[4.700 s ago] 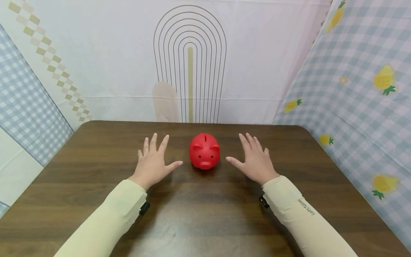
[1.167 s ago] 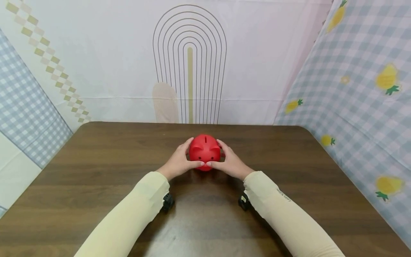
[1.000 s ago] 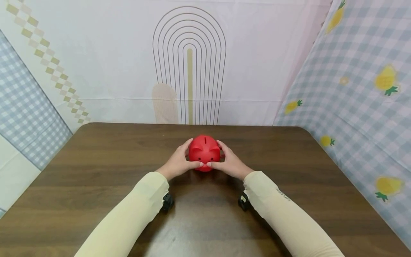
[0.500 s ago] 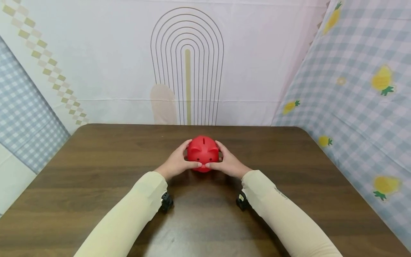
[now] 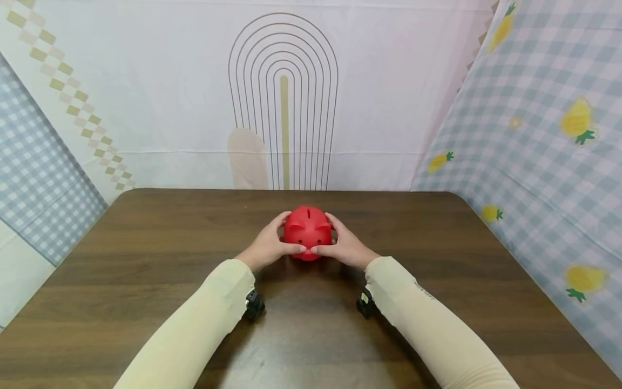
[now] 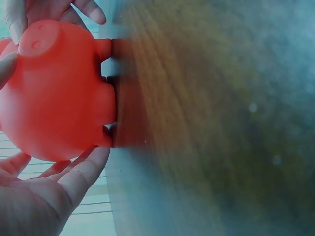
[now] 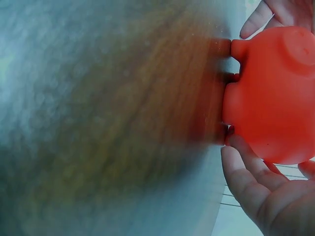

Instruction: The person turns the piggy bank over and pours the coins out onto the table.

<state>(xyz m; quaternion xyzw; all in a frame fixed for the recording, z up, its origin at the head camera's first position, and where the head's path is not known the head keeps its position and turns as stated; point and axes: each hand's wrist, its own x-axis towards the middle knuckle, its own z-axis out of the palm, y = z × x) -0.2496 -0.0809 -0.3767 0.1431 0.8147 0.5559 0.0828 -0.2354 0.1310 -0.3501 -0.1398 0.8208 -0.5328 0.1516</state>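
A red piggy bank (image 5: pixel 308 229) stands upright on the brown wooden table (image 5: pixel 311 324), its snout towards me and its coin slot on top. My left hand (image 5: pixel 268 247) holds it from the left side, the thumb lying across to the snout. From the right side my right hand (image 5: pixel 349 247) holds it likewise, both thumb tips nearly meeting at the snout. In the left wrist view the stubby feet of the piggy bank (image 6: pixel 59 98) rest on the table. The right wrist view shows my fingers along the side of the piggy bank (image 7: pixel 275 98).
A white cloth (image 5: pixel 184 81) with printed arches hangs behind the table's far edge. To the right hangs a checked cloth (image 5: pixel 534 162) with pineapples, and another checked cloth (image 5: pixel 39 167) is at the left. A small black device (image 5: pixel 254 305) sits on each wrist.
Both hands, spread apart beside the piggy bank in the oldest frame, have since come inward and taken hold of it. Over the last second hands and piggy bank stay still; the view shifts slightly.
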